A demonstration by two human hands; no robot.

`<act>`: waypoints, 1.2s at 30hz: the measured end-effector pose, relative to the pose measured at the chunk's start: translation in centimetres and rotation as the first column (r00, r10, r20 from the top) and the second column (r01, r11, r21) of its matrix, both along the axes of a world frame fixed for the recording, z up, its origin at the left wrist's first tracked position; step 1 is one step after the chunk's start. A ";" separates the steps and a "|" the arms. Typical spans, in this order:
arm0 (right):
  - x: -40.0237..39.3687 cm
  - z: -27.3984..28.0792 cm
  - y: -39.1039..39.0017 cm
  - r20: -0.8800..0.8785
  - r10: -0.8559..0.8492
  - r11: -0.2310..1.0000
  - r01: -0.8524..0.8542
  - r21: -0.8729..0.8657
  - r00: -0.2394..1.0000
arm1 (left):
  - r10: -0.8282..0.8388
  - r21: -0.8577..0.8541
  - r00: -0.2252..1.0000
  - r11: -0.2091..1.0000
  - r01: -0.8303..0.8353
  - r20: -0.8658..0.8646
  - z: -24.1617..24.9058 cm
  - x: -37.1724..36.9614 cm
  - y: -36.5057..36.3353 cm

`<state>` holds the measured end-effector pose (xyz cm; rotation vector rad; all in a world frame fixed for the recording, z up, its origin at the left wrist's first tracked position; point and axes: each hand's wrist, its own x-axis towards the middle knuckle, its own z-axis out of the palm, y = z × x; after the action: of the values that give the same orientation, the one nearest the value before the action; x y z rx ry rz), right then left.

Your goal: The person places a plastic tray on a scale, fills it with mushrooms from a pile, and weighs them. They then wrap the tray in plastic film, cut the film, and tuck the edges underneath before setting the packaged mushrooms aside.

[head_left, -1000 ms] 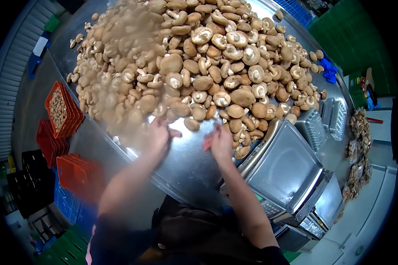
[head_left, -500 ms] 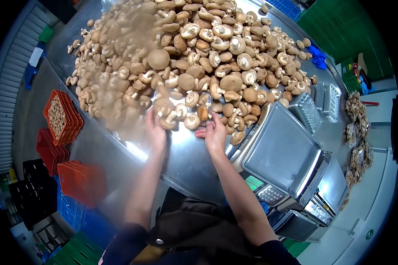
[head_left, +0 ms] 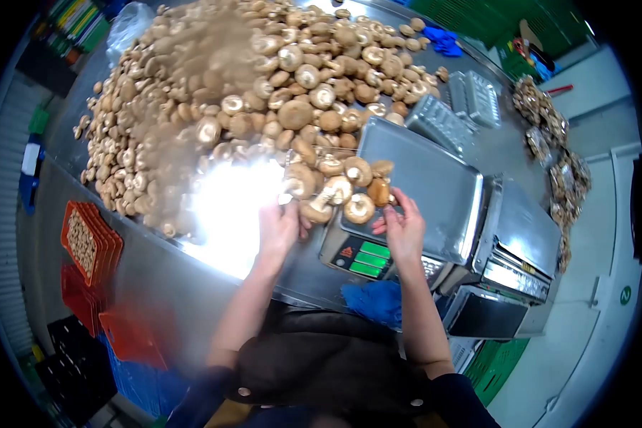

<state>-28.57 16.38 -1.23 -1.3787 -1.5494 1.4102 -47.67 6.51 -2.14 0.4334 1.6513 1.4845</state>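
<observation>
A clear plastic tray (head_left: pixel 327 149) filled with brown-capped mushrooms (head_left: pixel 359 208) is held between my two hands. My left hand (head_left: pixel 279 230) grips its near left side, fingers curled at the edge. At the right side, my right hand (head_left: pixel 404 230) has its fingers against the tray by an orange-brown mushroom. In this view the tray overlaps the left part of a weighing scale's metal platform (head_left: pixel 439 189). Below the tray, the scale's green display (head_left: pixel 368 260) is lit. A large heap of loose mushrooms (head_left: pixel 314 78) lies just beyond my hands.
Empty clear trays (head_left: pixel 439 123) are stacked beyond the scale, near a blue glove (head_left: pixel 442 41). A second scale (head_left: pixel 524 228) stands to the right. Packed mushrooms (head_left: pixel 569 178) line the far right. Red crates (head_left: pixel 93 239) stand left of the metal table (head_left: pixel 192 250). Blue plastic (head_left: pixel 374 301) lies near me.
Both hands have carried the filled tray rightward, from the edge of the heap to over the scale. The view has turned right, and the scale's display now shows fully.
</observation>
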 end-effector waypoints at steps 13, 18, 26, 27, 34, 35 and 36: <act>14.3 -1.8 3.3 0.521 -0.074 0.972 -0.055 0.228 0.851 | -0.415 -0.123 0.707 0.896 0.426 -0.573 -3.2 7.6 5.8; 13.6 1.8 6.5 0.606 -0.105 0.909 -0.172 0.381 0.789 | -0.141 -0.024 0.752 0.986 0.165 -0.644 -1.4 3.9 0.8; 5.5 -1.0 16.2 0.717 0.158 0.638 -0.625 0.450 0.678 | -0.551 -0.379 0.521 0.832 0.405 -0.652 -5.0 2.5 -4.7; 5.4 -0.9 16.6 0.717 0.157 0.650 -0.617 0.443 0.679 | -0.505 -0.359 0.555 0.863 0.356 -0.661 -6.2 2.5 -4.6; 8.2 6.0 11.8 0.442 0.166 0.745 -0.405 0.530 0.882 | -0.023 -0.024 0.759 1.000 0.010 -0.651 -3.2 3.5 -1.3; 8.9 7.0 9.5 0.393 0.147 0.742 -0.364 0.563 0.908 | 0.076 0.154 0.639 0.986 0.067 -0.765 -3.6 3.4 -0.8; 9.5 6.7 7.7 0.420 0.101 0.720 -0.358 0.594 0.902 | 0.159 0.299 0.826 0.954 0.013 -0.541 -2.5 4.4 0.6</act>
<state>-19.09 24.05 5.51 -1.0351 -2.2505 0.5951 -43.22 7.09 -4.61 1.0691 1.9083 1.7798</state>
